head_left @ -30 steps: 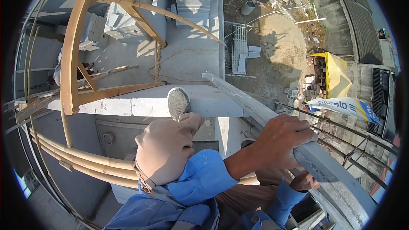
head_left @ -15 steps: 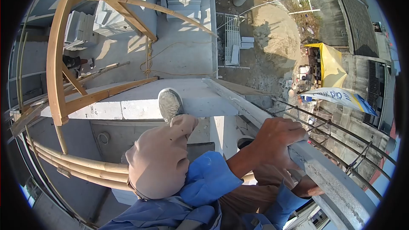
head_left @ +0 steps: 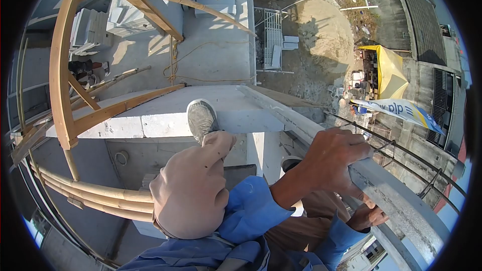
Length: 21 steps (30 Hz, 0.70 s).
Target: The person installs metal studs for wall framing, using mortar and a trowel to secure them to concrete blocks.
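My left hand (head_left: 336,158) clasps a grey concrete beam (head_left: 396,198), its fingers curled over the edge that slants from upper middle to lower right. Lower down, my right hand (head_left: 369,217) grips the same beam from the near side, partly hidden by it. Blue sleeves (head_left: 258,206) cover both forearms. My left knee is bent, with a grey shoe (head_left: 202,118) planted on a white block wall top (head_left: 165,124). The other shoe (head_left: 290,162) shows in part behind my left forearm.
A wooden frame (head_left: 61,70) and bamboo poles (head_left: 95,195) stand left. Dark rods (head_left: 401,150) run beyond the beam. Far below on the right lie a yard (head_left: 326,35) and a yellow canopy (head_left: 389,73). Someone's shoe (head_left: 104,68) shows at left, near stacked blocks (head_left: 88,32).
My view has shifted slightly. Both hands appear a little farther right, still on the beam. More of the other person shows at left.
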{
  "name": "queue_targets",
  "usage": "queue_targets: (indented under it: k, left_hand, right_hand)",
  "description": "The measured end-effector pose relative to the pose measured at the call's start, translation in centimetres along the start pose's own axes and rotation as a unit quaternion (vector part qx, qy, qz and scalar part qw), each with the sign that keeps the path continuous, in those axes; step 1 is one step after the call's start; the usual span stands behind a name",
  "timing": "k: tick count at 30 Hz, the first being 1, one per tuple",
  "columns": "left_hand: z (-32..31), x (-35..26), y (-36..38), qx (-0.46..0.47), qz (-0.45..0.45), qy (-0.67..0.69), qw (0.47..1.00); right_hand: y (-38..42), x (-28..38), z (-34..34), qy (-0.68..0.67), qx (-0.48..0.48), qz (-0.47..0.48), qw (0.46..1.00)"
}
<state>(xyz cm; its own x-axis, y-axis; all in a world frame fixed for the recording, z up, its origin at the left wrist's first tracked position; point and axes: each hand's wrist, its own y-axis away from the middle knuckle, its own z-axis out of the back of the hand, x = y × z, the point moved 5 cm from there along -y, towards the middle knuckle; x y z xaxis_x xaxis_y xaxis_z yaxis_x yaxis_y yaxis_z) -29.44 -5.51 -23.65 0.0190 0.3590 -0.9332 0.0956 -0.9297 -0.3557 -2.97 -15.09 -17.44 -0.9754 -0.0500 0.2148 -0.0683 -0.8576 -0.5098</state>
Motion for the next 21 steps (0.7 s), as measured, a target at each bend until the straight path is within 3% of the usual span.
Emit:
queue_targets:
  k: [6, 21]
  left_hand:
    - [1.4, 0.0, -0.1, -0.056, -0.008, -0.020, 0.998]
    - [4.0, 2.2, 0.1, -0.079, 0.002, -0.029, 0.996]
  right_hand:
    - [0.1, -0.6, 0.4, 0.033, 0.003, 0.016, 0.999]
    - [-1.0, -2.6, 0.6, 0.181, 0.012, 0.134, 0.974]
